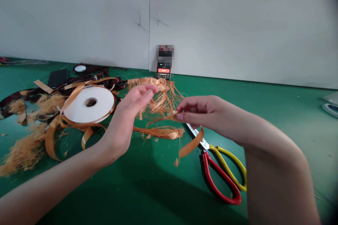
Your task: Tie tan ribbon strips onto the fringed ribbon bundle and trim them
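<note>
My right hand (203,110) is closed in a pinch on a short strip of orange ribbon (192,146). One end of the strip hangs below the hand, and thin frayed threads reach left from the fingertips. Facing it, my left hand (124,116) is raised with its fingers stretched out, and nothing shows in it. Between the hands a bundle of frayed orange ribbon threads (169,133) lies on the green table. Behind it spreads a fringe of orange threads (158,100). Scissors (204,144) with one red and one yellow handle lie under my right hand, their tips hidden.
A white spool (79,107) with orange ribbon trailing off it stands left of my left hand. Fluffy orange thread piles (26,151) and dark ribbon (16,96) lie farther left. A phone (163,71) leans on the white wall (224,24) at the back.
</note>
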Demonstrator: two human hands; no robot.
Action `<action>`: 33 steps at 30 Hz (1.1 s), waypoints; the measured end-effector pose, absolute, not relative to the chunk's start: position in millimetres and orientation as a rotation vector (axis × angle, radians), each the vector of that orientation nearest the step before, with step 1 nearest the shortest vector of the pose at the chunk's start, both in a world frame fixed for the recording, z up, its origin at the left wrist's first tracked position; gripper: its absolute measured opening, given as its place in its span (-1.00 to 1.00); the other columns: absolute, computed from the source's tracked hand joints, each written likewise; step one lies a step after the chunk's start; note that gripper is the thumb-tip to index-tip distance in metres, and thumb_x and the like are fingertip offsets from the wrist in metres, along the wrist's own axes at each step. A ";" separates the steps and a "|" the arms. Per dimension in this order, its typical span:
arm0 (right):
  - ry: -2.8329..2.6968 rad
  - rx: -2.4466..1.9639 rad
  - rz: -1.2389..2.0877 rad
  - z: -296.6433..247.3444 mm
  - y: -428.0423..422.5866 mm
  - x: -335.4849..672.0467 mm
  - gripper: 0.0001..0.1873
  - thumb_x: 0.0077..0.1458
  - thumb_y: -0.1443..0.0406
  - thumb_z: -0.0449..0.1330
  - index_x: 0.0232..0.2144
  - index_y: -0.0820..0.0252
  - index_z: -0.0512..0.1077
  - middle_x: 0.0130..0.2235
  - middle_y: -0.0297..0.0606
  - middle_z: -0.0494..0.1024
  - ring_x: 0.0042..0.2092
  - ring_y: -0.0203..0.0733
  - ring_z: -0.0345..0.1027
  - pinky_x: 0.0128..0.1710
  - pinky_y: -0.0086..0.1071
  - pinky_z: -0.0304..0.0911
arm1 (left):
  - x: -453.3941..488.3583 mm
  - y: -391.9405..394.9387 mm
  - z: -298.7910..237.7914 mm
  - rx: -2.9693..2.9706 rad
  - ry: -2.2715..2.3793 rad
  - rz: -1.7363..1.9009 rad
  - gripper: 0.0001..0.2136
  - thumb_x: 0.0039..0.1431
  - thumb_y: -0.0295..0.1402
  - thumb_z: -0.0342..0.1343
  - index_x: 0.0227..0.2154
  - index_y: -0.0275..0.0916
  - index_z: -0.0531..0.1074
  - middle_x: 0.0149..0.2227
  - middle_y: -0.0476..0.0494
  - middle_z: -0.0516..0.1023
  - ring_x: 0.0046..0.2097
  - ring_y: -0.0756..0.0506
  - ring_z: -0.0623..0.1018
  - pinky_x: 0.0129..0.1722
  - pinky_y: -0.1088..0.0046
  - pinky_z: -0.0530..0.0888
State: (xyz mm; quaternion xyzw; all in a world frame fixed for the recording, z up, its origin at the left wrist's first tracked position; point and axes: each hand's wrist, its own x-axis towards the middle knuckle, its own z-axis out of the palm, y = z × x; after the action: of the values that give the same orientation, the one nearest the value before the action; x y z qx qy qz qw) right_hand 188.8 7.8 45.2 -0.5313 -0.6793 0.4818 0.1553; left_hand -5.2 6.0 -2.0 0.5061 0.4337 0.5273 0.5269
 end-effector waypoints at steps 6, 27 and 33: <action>-1.918 -1.490 1.416 45.5 6.8 188.7 -0.79 0.07 0.11 0.22 -0.45 0.10 0.46 -0.50 -0.41 0.35 -0.47 -0.35 0.16 -0.51 -0.43 0.08 | -3.3 2.6 -1.6 1.198 0.926 0.823 -0.81 0.07 -0.23 0.29 -0.25 -0.14 0.54 -0.20 -0.05 0.56 -0.12 -0.10 0.50 -0.13 0.40 0.37; -1.939 -1.481 1.500 53.9 4.6 190.4 -0.78 -0.02 0.12 0.31 -0.52 0.12 0.48 -0.55 -0.43 0.31 -0.50 -0.38 0.07 -0.54 -0.44 0.00 | -7.1 3.4 0.1 0.831 0.742 0.647 -0.80 0.05 -0.27 0.25 -0.59 -0.21 0.46 -0.46 -0.04 0.30 -0.36 -0.05 0.35 -0.35 0.45 0.33; -1.929 -1.515 1.467 51.1 7.1 193.0 -0.77 -0.02 0.11 0.31 -0.50 0.13 0.47 -0.54 -0.43 0.34 -0.51 -0.38 0.11 -0.56 -0.46 -0.01 | -11.4 4.8 -1.7 0.975 0.813 0.717 -0.80 0.08 -0.21 0.27 -0.52 -0.20 0.49 -0.43 0.00 0.32 -0.36 -0.02 0.32 -0.30 0.48 0.30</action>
State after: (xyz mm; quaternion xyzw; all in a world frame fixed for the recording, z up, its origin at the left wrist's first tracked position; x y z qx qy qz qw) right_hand 193.0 7.1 51.1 -0.5246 -0.6683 0.5083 0.1411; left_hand -11.4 4.8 -1.7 0.4455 0.3715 0.3275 0.7458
